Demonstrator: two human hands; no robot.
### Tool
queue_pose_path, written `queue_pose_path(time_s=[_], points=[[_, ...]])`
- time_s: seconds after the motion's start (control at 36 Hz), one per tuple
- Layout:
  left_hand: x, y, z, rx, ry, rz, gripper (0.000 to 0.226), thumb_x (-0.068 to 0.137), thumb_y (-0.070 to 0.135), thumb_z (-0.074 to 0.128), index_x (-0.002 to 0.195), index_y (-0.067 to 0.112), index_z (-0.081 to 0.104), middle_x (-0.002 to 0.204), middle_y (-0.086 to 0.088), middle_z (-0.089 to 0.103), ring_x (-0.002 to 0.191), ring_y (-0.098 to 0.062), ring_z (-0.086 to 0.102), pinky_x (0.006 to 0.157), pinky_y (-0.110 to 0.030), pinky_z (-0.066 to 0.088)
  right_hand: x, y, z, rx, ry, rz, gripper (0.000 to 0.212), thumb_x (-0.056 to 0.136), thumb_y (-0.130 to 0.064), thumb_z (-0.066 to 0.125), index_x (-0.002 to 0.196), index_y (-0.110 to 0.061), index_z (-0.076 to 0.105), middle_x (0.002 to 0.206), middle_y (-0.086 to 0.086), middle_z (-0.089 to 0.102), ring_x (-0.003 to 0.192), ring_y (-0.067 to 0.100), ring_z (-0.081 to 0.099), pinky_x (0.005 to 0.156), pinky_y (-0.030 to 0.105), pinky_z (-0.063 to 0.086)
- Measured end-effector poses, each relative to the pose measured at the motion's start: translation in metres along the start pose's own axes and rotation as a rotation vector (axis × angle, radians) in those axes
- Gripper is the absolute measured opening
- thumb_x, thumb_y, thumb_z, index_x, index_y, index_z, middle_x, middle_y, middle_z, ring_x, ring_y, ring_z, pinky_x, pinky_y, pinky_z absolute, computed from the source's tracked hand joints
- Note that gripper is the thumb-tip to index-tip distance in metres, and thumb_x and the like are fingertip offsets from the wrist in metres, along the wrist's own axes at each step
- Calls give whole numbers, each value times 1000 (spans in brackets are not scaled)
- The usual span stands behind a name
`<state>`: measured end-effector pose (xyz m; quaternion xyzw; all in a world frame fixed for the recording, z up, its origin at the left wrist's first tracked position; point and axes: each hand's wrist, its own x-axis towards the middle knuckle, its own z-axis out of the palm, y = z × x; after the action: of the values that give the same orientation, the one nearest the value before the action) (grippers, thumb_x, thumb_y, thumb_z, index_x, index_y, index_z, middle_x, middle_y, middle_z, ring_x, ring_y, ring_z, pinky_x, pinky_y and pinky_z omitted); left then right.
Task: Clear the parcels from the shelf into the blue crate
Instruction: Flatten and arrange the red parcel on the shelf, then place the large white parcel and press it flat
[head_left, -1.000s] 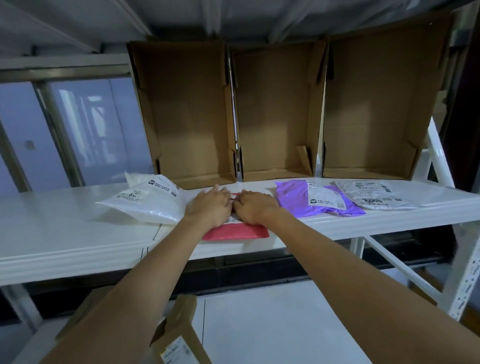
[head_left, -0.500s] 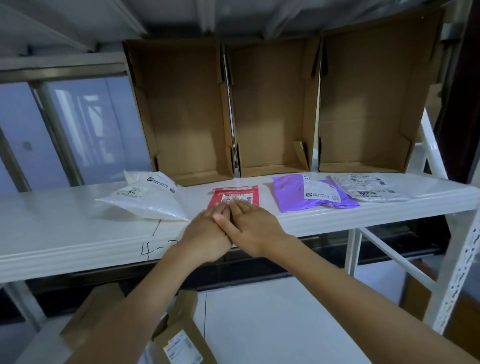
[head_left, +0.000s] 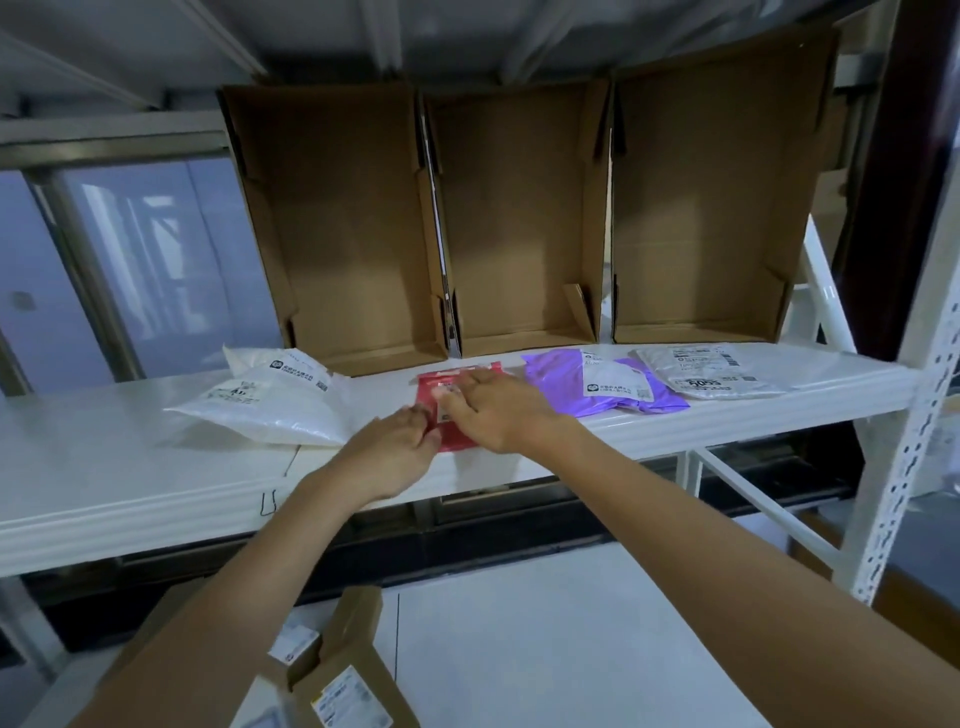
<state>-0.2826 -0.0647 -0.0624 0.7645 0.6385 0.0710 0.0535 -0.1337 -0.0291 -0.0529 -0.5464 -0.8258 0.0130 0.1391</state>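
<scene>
Both hands on the red mailer (head_left: 451, 410), which lies flat on the white shelf (head_left: 130, 467), near edge just at the shelf lip, between the white poly parcel (head_left: 270, 402) and the purple mailer (head_left: 597, 387).

Left hand (head_left: 392, 452): fingers curled at the mailer's left near edge, apparently pinching it; contact is partly hidden by the knuckles, so the pinch is a judgement, not confirmed. Right hand (head_left: 493, 408): fingers extended, lying flat on top of the mailer, pressing or steadying it, not wrapped round it. The two hands are close together, nearly touching.

Other parcels on the shelf: grey-white labelled parcel (head_left: 706, 369) at far right, overlapping the purple one's edge. Three empty cardboard bins (head_left: 519, 218) stand behind. Blue crate not in view, so the drop target cannot be placed from here.

Risks:
- Thin, slick, flat mailer; an edge pinch by one hand may slip as it comes off the shelf, dropping it to the floor or onto the cardboard box (head_left: 337, 670) below.
- If the flat right hand drags instead of lifting, the mailer could buckle or slide sideways into the purple mailer and nudge it.
- With the crate unseen, the carry needs a turn away from the shelf; a weak grip is most likely to fail there.
</scene>
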Motion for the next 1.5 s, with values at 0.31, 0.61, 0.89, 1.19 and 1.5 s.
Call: queue_pose_path(time_s=[0.31, 0.61, 0.89, 1.19, 1.5], points=[[-1, 1, 14, 107, 93, -27, 57, 101, 40, 11, 153, 17, 11, 163, 0, 12, 150, -15, 11, 122, -36, 9, -3, 3, 12, -97, -138, -40, 64, 100, -51, 13, 154, -17, 17, 163, 1, 13, 151, 20, 9, 119, 38, 15], [-66, -33, -36, -217, 604, 65, 43, 98, 26, 40, 140, 18, 41, 150, 0, 41, 138, -17, 37, 114, -32, 28, -5, -1, -12, -101, 138, -40, 57, 97, -52, 31, 148, -27, 35, 159, 10, 23, 146, 31, 21, 118, 46, 15], [-67, -141, -111, -440, 694, -378, 39, 91, 30, 44, 116, 3, 55, 123, -19, 57, 117, -35, 54, 89, -34, 38, 38, -107, -31, 272, 199, -82, 43, 98, -34, 39, 133, -13, 52, 143, 12, 47, 129, 33, 44, 104, 42, 40], [-52, -147, -65, -1269, 409, -354, 27, 91, 7, 56, 114, -6, 53, 105, -22, 58, 81, -28, 61, 79, -38, 56, 56, -153, -4, 393, 186, -112, 38, 101, -34, 38, 132, -20, 55, 127, 14, 58, 114, 33, 57, 97, 36, 46], [-65, -131, -61, -1294, 267, -250, 15, 91, 11, 59, 101, 1, 53, 111, -23, 61, 94, -29, 65, 88, -43, 55, 62, -123, -26, 485, 174, -208, 34, 101, -25, 41, 128, -16, 59, 133, 6, 55, 120, 22, 53, 102, 30, 39]])
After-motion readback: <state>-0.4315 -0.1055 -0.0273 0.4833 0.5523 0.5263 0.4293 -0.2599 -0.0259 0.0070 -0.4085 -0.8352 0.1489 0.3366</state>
